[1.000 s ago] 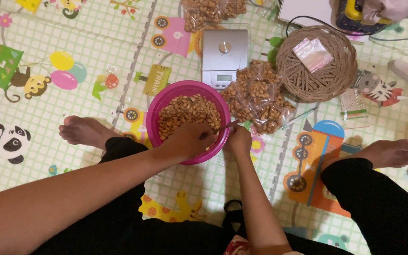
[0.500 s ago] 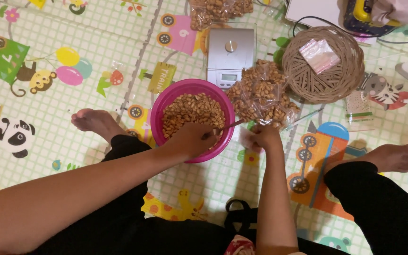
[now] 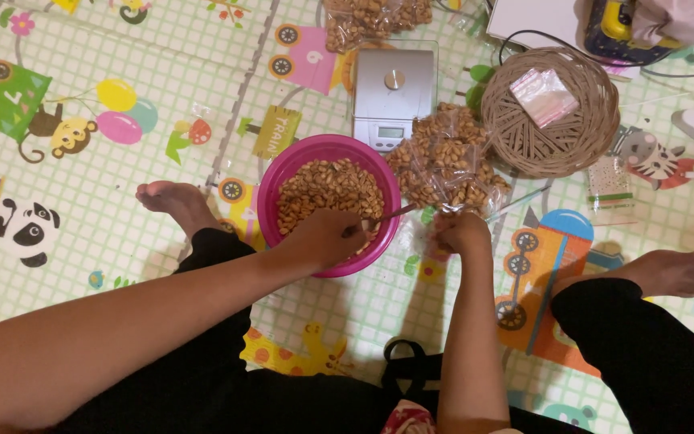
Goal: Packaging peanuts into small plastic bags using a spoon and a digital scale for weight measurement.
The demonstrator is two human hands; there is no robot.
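A pink bowl [image 3: 276, 178] of pale brown nuts [image 3: 327, 186] stands on the play mat between my legs. My left hand [image 3: 323, 238] rests on the bowl's near rim, shut on a thin metal spoon [image 3: 389, 214] whose handle points right. My right hand [image 3: 461, 233] is a closed fist just right of the bowl, pinching a clear plastic bag [image 3: 421, 241] at the near edge of a pile of nut-filled bags [image 3: 443, 161]. What the spoon's bowl carries is hidden by my fingers.
A small silver scale [image 3: 393, 90] stands behind the bowl. A wicker basket [image 3: 560, 149] at the right holds empty small bags [image 3: 544, 94]. More filled bags [image 3: 367, 16] lie at the top. My bare feet [image 3: 174, 201] [image 3: 672, 272] flank the work area.
My right hand has moved from the bowl's right rim out to the right, to the pile of filled bags. My left hand stays at the bowl with the spoon.
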